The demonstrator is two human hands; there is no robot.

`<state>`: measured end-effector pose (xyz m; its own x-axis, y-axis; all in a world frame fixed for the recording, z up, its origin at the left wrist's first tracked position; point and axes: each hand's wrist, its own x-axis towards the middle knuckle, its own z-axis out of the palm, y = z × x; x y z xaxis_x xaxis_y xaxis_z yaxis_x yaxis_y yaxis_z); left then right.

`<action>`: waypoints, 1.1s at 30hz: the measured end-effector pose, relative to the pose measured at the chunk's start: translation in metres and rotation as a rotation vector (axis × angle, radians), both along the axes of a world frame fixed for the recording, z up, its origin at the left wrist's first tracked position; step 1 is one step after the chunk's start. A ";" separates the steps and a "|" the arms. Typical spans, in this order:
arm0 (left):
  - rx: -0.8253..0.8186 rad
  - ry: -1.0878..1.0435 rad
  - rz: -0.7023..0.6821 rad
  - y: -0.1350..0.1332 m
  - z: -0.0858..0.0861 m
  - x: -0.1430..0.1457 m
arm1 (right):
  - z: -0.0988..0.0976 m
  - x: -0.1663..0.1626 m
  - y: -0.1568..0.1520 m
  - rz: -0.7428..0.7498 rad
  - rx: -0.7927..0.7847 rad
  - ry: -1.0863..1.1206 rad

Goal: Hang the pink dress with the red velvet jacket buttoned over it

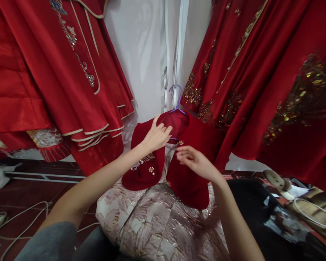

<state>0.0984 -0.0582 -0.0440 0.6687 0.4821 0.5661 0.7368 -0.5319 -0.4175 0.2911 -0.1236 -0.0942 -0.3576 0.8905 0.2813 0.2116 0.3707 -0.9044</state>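
A red velvet jacket (191,185) with pearl-and-gold flower trims hangs on a thin purple hanger (178,108), its front parted. Under and below it spreads a pale pink brocade fabric (152,224) with a shiny leaf pattern. My left hand (158,137) lies at the neckline on the left side of the jacket, fingers apart, with one pointing up. Close over the other front edge, just below a flower trim (180,143), is my right hand (194,162). Its fingers are loosely bent and hold nothing visible.
Red garments (70,72) with silver beading hang at left, and more red garments (241,90) with gold sequins at right. A white pole (176,54) stands between them. White cables (29,214) cross the dark tiled floor. Clutter lies beside a black surface (247,206).
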 end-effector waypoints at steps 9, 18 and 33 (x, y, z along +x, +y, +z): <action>0.057 -0.282 0.410 -0.012 -0.005 -0.041 | 0.015 -0.015 0.038 -0.627 0.138 -0.311; -0.306 -0.481 0.451 0.024 0.041 -0.095 | 0.054 0.090 0.087 -0.840 0.252 -0.806; -0.546 -0.354 0.760 0.043 0.034 -0.157 | 0.082 0.104 0.085 -0.454 0.268 -0.961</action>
<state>-0.0589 -0.0155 -0.0104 -0.0891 0.9650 0.2467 0.9955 0.0783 0.0529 0.3950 -0.0389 -0.0127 -0.1854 0.9463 0.2648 0.9518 0.2399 -0.1910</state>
